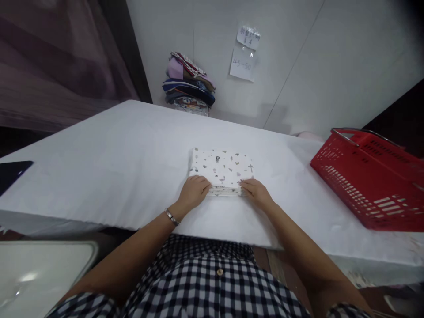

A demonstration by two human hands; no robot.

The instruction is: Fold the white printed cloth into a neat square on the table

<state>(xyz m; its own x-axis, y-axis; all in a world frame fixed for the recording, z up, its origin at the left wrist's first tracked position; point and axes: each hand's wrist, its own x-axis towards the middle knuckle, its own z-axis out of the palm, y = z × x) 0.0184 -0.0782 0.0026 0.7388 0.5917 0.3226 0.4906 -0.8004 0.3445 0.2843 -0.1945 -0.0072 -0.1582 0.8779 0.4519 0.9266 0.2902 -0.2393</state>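
Observation:
A folded white cloth with small printed animals and plants lies flat in the middle of the table. Its layers show along the near edge. My left hand grips the near left corner, thumb at the edge and fingers over the top. At the near right corner, my right hand pinches the cloth between thumb and fingers. The undersides of both corners are hidden by my hands.
The table has a white cover. A red plastic basket stands at the right. Folded garments are piled by the back wall. A dark phone-like object lies at the left edge. Handwritten paper notes hang on the wall.

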